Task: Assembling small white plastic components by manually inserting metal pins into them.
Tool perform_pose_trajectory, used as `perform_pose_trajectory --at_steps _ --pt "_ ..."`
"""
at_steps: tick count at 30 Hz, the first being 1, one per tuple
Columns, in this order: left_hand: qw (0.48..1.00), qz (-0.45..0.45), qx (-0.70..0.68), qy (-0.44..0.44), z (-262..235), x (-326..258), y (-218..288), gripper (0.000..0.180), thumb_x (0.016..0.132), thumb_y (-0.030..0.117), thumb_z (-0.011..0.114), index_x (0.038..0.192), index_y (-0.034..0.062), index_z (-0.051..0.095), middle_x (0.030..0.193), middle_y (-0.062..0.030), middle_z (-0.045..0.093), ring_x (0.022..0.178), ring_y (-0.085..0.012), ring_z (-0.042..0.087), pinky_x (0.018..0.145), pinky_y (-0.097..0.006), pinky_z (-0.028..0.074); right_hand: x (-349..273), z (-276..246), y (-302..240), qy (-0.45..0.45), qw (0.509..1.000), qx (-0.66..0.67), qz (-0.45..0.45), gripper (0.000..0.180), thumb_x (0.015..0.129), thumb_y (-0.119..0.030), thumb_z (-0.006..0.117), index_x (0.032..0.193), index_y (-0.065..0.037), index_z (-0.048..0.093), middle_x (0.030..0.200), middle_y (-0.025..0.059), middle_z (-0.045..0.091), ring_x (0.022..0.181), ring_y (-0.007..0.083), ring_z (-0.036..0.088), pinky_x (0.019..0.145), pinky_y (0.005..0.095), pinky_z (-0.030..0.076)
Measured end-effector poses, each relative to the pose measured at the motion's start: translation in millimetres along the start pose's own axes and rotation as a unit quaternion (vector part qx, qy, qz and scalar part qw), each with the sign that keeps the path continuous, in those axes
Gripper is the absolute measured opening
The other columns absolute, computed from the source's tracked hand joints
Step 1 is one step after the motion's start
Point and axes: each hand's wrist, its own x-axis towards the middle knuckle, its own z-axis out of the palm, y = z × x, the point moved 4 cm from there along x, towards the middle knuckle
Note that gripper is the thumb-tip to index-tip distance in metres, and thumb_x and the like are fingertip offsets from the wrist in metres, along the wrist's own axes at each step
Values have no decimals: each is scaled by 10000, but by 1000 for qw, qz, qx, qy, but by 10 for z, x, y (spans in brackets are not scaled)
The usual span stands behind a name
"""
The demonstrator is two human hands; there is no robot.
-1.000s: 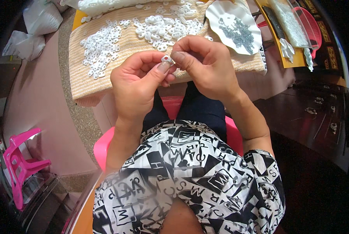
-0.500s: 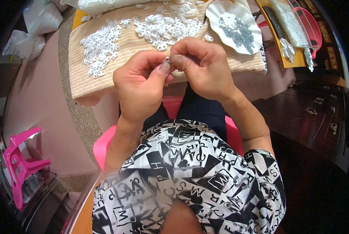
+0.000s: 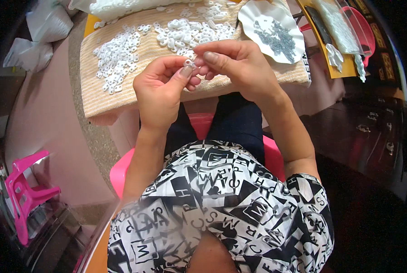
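My left hand (image 3: pixel 160 88) pinches a small white plastic piece with round holes (image 3: pixel 189 63) between thumb and forefinger, above the table's near edge. Right beside it, the fingers of my right hand (image 3: pixel 239 66) are bent together, the thumb against the forefinger; whatever they hold, if anything, is too small to make out. Beyond the hands, a middle pile of similar white pieces (image 3: pixel 192 32) lies on a striped beige towel (image 3: pixel 92 86), with another white pile (image 3: pixel 117 52) to the left. A white wavy-edged dish (image 3: pixel 249 18) at right holds many tiny dark grey pieces (image 3: pixel 278 41).
A clear bag of white pieces (image 3: pixel 121 5) lies at the table's far edge. On the right, a yellow board (image 3: pixel 344 68) carries another filled bag (image 3: pixel 339 32), beside a pink basket (image 3: pixel 364 34). A pink stool (image 3: pixel 28 193) and white plastic bags (image 3: pixel 49 22) are to the left.
My hands have drawn slightly apart. The left hand has turned and shifted a little left with the white piece, now more exposed, while the right fingers have come off it.
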Motion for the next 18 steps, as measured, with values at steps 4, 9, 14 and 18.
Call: perform_pose_trajectory --at_steps 4,9,14,18 --pt "1000 -21 -18 6 -57 19 -70 114 788 -14 579 895 -52 571 741 -116 625 616 -137 600 539 -216 487 47 -99 38 20 999 38 15 239 833 -102 546 994 73 573 800 108 625 678 112 584 606 220 482" --pt "993 -9 -115 36 -419 137 -60 129 788 -30 557 917 -36 563 787 -154 617 634 -179 596 553 -251 485 107 -460 8 155 958 -227 -77 191 800 -120 589 940 6 618 777 99 644 693 152 606 634 266 475" --pt "986 -12 -159 42 -570 190 -33 142 796 -20 555 938 -29 559 797 -160 610 645 -185 588 568 -260 480 142 -274 98 97 908 -382 -142 133 739 -76 614 862 -33 644 800 138 625 729 238 613 650 296 475" --pt "986 -20 -158 39 -547 167 -34 142 801 -17 553 943 -29 558 797 -158 611 642 -180 588 566 -258 481 249 11 176 60 870 -452 -190 97 713 -56 583 797 -43 630 733 130 589 709 273 586 648 343 472"
